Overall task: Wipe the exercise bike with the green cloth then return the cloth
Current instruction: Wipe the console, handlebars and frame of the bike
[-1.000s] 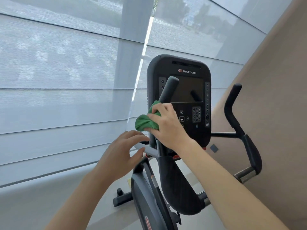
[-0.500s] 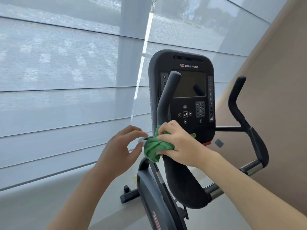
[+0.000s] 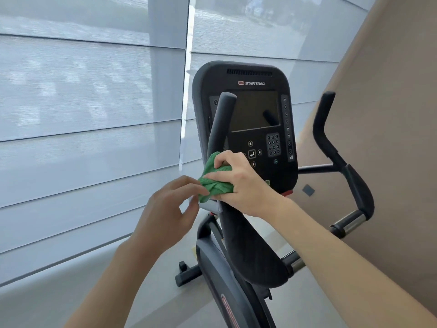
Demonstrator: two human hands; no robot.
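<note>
The black exercise bike (image 3: 246,247) stands before me with its console (image 3: 257,114) facing me. My right hand (image 3: 241,183) grips the bunched green cloth (image 3: 214,177) against the left handlebar (image 3: 218,124), low on the bar near its joint. My left hand (image 3: 170,214) hovers just left of the cloth with loosely curled fingers, its fingertips touching the cloth's lower edge. The right handlebar (image 3: 347,176) rises at the right, untouched.
Grey window blinds (image 3: 82,114) fill the left and back. A tan wall (image 3: 390,138) runs close along the bike's right side. The bike's base foot (image 3: 186,273) rests on the pale floor below.
My right hand slid the cloth down the left handlebar to its base, then a little back up. My left hand closed in and now touches the cloth.
</note>
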